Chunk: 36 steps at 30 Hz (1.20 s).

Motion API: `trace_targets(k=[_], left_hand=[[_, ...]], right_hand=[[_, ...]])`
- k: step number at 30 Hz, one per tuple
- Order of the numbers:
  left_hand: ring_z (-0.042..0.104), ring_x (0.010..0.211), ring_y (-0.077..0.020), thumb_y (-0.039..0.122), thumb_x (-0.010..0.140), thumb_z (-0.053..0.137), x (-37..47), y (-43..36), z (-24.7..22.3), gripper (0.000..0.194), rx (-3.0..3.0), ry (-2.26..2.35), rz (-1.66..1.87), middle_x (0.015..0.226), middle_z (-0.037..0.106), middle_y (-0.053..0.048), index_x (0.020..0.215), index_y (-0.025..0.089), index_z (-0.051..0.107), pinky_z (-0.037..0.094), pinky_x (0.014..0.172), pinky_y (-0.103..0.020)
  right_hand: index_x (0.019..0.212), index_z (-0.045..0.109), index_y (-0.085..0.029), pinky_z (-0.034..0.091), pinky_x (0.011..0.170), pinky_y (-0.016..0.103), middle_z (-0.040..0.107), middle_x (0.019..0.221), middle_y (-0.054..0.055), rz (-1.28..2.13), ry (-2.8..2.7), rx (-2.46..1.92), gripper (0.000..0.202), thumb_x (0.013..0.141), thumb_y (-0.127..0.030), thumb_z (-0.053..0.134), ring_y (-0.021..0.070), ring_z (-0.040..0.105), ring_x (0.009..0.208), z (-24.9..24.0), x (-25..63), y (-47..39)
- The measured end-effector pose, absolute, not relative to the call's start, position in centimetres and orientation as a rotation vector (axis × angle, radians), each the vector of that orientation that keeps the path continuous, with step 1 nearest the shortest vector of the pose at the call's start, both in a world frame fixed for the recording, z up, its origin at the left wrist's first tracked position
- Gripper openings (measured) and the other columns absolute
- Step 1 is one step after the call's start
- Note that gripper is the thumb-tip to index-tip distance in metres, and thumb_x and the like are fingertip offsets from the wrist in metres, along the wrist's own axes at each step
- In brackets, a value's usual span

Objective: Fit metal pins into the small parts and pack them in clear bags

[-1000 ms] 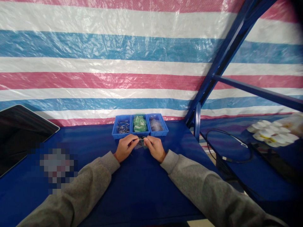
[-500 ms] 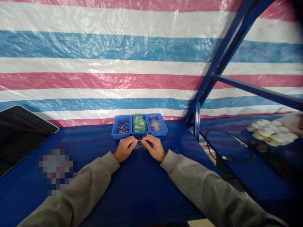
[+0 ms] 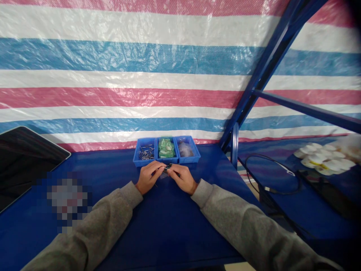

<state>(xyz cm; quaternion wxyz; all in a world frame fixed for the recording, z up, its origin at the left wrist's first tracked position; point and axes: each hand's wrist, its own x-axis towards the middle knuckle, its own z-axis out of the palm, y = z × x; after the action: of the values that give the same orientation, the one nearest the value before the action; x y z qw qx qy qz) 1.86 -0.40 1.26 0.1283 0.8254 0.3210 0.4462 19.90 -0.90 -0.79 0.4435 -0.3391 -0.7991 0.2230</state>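
Observation:
Just in front of three joined blue bins, my left hand [image 3: 148, 177] and my right hand [image 3: 183, 177] meet at the fingertips. Both are closed in a pinch on a small dark item [image 3: 167, 168], too small to name. The left bin [image 3: 135, 162] holds thin metal pieces [image 3: 146, 151]. Green packets [image 3: 166, 147] fill the middle bin [image 3: 167, 160]. In the right bin [image 3: 194, 159] lie clear plastic bags [image 3: 185, 148].
A dark flat panel [image 3: 19, 162] with a light rim stands at the left, near a pixelated patch. Blue metal bars [image 3: 254, 86] slant up on the right. Beyond them lie a looped black cable [image 3: 270, 192] and white round objects [image 3: 324, 158]. Striped sheeting hangs behind.
The fingertips of my hands have come closer together, and the fingers of both hands have shifted around the small item. The bins have not moved.

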Motion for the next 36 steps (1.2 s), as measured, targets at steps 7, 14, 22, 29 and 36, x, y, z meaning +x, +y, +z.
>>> trace_targets(k=[7, 14, 22, 29, 36], left_hand=[[0.059, 0.068, -0.0115, 0.025, 0.088, 0.047, 1.72, -0.38, 1.17, 0.019, 2.338, 1.066, 1.35, 0.085, 0.065, -0.005, 0.092, 0.016, 0.063, 0.047, 0.066, -0.024], [0.058, 0.065, -0.0106, 0.024, 0.086, 0.052, 1.6, -0.08, 0.83, 0.016, 2.336, 1.124, 1.367, 0.084, 0.067, -0.004, 0.089, 0.016, 0.064, 0.047, 0.064, -0.023], [0.06, 0.055, -0.0094, 0.026, 0.085, 0.054, 1.65, -0.29, 0.87, 0.018, 2.378, 1.165, 1.403, 0.077, 0.07, -0.002, 0.091, 0.018, 0.068, 0.049, 0.059, -0.021], [0.06, 0.053, -0.0095, 0.028, 0.084, 0.056, 1.64, -0.23, 0.71, 0.017, 2.394, 1.174, 1.469, 0.077, 0.07, -0.002, 0.089, 0.018, 0.068, 0.05, 0.057, -0.022], [0.065, 0.073, -0.0133, 0.024, 0.084, 0.055, 1.67, -0.21, 0.96, 0.015, 2.353, 1.131, 1.463, 0.092, 0.07, -0.005, 0.093, 0.017, 0.066, 0.052, 0.067, -0.025]], right_hand=[[0.067, 0.058, -0.017, 0.036, 0.058, 0.024, 0.054, 0.061, 0.001, 0.505, -1.938, -0.91, 0.037, 0.092, -0.035, 0.038, 0.0123, 0.049, 0.057, -0.96, 19.95, -0.85], [0.066, 0.058, -0.017, 0.036, 0.058, 0.024, 0.053, 0.061, 0.001, 0.482, -1.875, -0.945, 0.036, 0.092, -0.034, 0.04, 0.0119, 0.048, 0.057, -0.89, 20.01, -0.96], [0.068, 0.059, -0.017, 0.037, 0.058, 0.025, 0.055, 0.062, 0.002, 0.491, -1.86, -0.939, 0.035, 0.091, -0.035, 0.04, 0.0124, 0.049, 0.057, -0.89, 20.01, -0.99], [0.069, 0.06, -0.017, 0.038, 0.058, 0.025, 0.055, 0.063, 0.002, 0.485, -1.866, -0.944, 0.036, 0.092, -0.036, 0.039, 0.0126, 0.049, 0.057, -0.79, 20.04, -1.05], [0.069, 0.06, -0.017, 0.037, 0.059, 0.024, 0.055, 0.063, 0.002, 0.487, -1.859, -0.947, 0.035, 0.091, -0.034, 0.04, 0.0124, 0.049, 0.057, -0.82, 20.0, -1.04]])
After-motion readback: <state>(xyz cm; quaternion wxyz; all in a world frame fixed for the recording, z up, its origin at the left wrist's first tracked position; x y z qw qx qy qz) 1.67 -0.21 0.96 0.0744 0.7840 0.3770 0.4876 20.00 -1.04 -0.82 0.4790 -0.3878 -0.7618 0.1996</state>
